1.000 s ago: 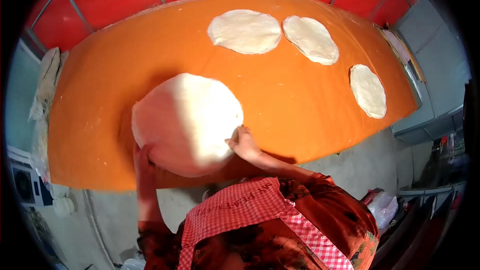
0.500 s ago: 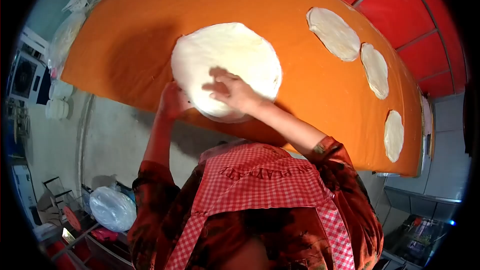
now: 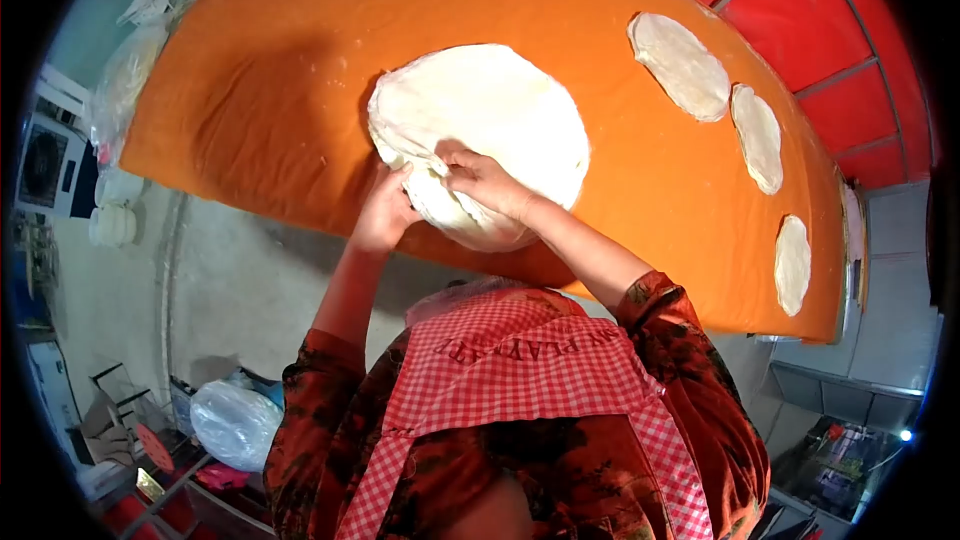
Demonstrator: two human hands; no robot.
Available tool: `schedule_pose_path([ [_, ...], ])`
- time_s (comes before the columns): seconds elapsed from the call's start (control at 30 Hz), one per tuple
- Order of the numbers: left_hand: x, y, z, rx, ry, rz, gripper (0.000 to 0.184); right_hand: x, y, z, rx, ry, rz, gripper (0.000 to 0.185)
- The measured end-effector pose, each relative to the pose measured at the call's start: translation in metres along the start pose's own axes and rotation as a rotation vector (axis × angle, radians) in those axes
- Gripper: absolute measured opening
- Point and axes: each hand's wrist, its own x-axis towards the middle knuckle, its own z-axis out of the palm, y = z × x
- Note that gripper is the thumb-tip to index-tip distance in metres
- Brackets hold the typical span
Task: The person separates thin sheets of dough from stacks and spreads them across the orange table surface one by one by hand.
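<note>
Two hands grip one big dough sheet [image 3: 500, 110] near the orange surface's [image 3: 290, 90] edge: our left [image 3: 390, 205] pinches its rim, our right [image 3: 480, 183] holds a gathered fold beside it. Three smaller dough rounds [image 3: 682, 67] lie toward the right.

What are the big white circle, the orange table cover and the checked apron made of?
The big white circle looks like soft, matt dough: its near edge bunches into folds. The orange table cover seems to be dull cloth, because it wrinkles. The checked apron looks like matt fabric, since it bends and drapes, maybe cotton, but I can't tell.
</note>
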Motion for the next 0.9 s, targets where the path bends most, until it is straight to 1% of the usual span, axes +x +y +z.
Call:
schedule_pose_path([
  [0.1,0.003,-0.001,-0.001,0.027,0.042,-0.04,0.044,-0.001,0.004,0.005,0.023,0.018,-0.182,0.044],
  [0.2,0.006,-0.007,-0.009,0.038,0.096,-0.045,0.044,0.001,0.005,0.004,-0.142,0.02,-0.142,0.045],
  [0.3,0.007,-0.002,-0.009,0.027,0.111,-0.04,0.045,0.005,0.005,0.003,-0.112,0.042,-0.184,0.047],
  [0.4,0.009,-0.003,-0.012,0.021,0.099,-0.05,0.047,0.006,0.002,0.008,-0.013,0.07,-0.129,0.044],
  [0.5,0.009,-0.001,-0.008,0.027,0.11,-0.041,0.05,0.001,-0.01,0.012,-0.161,0.113,-0.127,0.041],
  [0.6,0.012,-0.003,-0.023,-0.033,0.068,-0.067,0.052,0.008,0.002,0.012,-0.118,0.104,-0.202,0.04],
  [0.7,0.016,-0.006,-0.031,-0.038,0.097,-0.093,0.055,0.003,-0.001,0.011,-0.12,0.084,-0.19,0.041],
  [0.8,0.016,-0.008,-0.03,-0.063,0.045,-0.063,0.053,-0.001,-0.009,0.012,-0.247,0.124,-0.18,0.041],
  [0.9,0.014,-0.007,-0.018,-0.068,0.148,-0.081,0.045,0.014,0.001,0.009,-0.034,0.039,-0.136,0.046],
])
